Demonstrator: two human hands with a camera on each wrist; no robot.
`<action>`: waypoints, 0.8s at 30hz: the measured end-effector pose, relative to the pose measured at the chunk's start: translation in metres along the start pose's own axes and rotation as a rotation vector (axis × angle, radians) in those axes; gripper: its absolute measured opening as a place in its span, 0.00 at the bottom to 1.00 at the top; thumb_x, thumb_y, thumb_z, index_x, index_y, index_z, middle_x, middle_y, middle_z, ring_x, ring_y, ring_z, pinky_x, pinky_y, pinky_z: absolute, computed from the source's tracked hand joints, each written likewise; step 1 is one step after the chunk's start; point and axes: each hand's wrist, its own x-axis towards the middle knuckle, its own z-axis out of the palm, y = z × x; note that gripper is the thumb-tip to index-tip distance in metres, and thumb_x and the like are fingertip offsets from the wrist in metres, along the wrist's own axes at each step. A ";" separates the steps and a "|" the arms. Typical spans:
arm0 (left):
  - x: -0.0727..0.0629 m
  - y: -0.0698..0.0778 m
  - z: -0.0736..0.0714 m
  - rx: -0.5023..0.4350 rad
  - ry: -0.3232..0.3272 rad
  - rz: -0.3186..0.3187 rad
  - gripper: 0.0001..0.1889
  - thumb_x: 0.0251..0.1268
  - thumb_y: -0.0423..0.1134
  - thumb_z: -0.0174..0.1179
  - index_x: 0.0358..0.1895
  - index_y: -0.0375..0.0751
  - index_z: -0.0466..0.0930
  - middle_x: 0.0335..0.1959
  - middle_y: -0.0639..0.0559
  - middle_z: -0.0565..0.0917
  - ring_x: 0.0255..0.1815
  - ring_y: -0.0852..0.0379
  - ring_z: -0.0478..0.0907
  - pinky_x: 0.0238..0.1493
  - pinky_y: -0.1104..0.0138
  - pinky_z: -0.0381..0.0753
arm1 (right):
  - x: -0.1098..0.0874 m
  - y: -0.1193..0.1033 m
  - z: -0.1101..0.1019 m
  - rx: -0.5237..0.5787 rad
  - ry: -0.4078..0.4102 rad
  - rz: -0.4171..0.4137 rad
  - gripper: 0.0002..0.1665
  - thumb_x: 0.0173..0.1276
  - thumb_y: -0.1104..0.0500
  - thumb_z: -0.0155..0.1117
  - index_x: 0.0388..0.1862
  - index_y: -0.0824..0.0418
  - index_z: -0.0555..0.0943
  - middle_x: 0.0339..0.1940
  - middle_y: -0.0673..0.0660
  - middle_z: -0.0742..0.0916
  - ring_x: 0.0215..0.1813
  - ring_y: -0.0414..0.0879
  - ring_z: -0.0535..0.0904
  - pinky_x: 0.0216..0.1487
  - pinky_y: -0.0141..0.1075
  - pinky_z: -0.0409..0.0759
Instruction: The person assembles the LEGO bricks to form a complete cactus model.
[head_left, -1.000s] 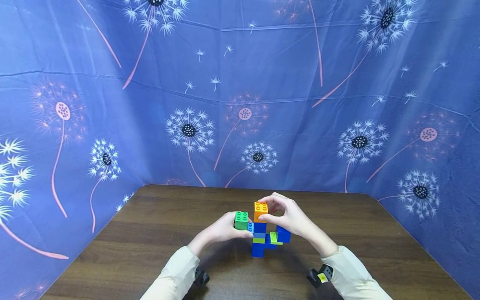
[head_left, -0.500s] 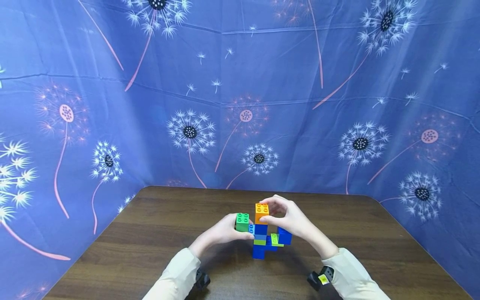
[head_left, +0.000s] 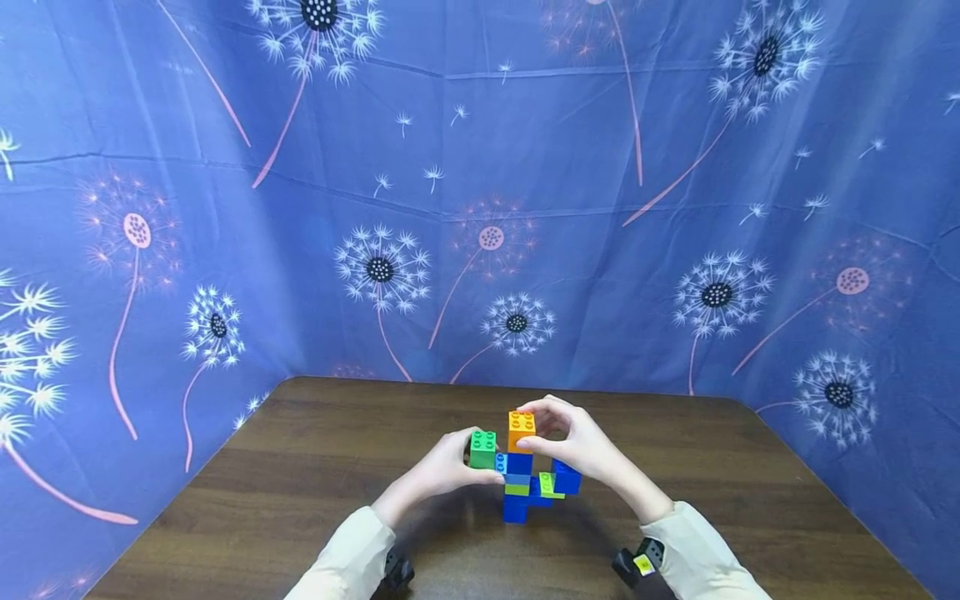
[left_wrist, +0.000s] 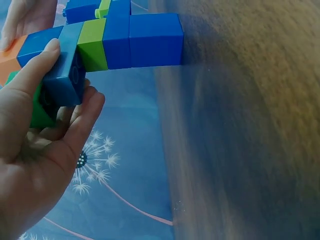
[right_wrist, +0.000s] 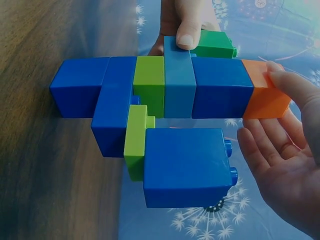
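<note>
A structure of toy building bricks stands on the table, its bottom blue brick [head_left: 514, 509] against the wood. My left hand [head_left: 450, 465] holds its left arm, the thumb pressed on the light-blue brick [left_wrist: 67, 65] that carries a green brick [head_left: 482, 450]. Its other fingers lie behind, partly hidden. At the top sits an orange brick [head_left: 521, 429], pinched between thumb and fingers of my right hand [head_left: 581, 437]. Below the orange comes a blue brick [right_wrist: 222, 87], then the light-blue and a lime one [right_wrist: 150, 82]. Out to the right, a thin lime brick [right_wrist: 135, 142] bears a large blue brick [right_wrist: 185, 167].
The brown wooden table [head_left: 360, 425] extends on all sides of the structure. Behind it hangs a blue cloth [head_left: 600, 275] printed with dandelions. Black wrist cameras [head_left: 637, 562] sit close above the table's near part.
The view has shifted slightly, so everything sits a little lower in the picture. Both hands keep their places on the bricks, and the structure looks the same.
</note>
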 end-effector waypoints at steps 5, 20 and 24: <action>-0.004 -0.002 0.000 -0.041 -0.002 0.000 0.21 0.49 0.46 0.71 0.42 0.42 0.73 0.29 0.56 0.78 0.29 0.63 0.73 0.32 0.71 0.76 | -0.003 0.001 0.003 -0.010 0.020 -0.012 0.22 0.58 0.52 0.70 0.52 0.53 0.78 0.39 0.51 0.84 0.38 0.42 0.80 0.42 0.33 0.80; -0.004 -0.002 -0.002 -0.033 -0.003 -0.010 0.21 0.50 0.46 0.71 0.43 0.42 0.74 0.29 0.57 0.78 0.29 0.64 0.73 0.32 0.72 0.76 | -0.002 0.002 0.002 -0.012 0.033 -0.025 0.23 0.58 0.53 0.70 0.52 0.53 0.78 0.40 0.50 0.84 0.38 0.41 0.80 0.43 0.33 0.79; -0.003 -0.001 -0.002 -0.045 -0.012 -0.009 0.20 0.50 0.46 0.70 0.43 0.41 0.74 0.29 0.57 0.78 0.29 0.64 0.74 0.32 0.72 0.76 | -0.005 0.004 0.003 -0.023 0.043 -0.029 0.27 0.57 0.52 0.70 0.56 0.51 0.76 0.44 0.49 0.84 0.41 0.40 0.80 0.46 0.33 0.80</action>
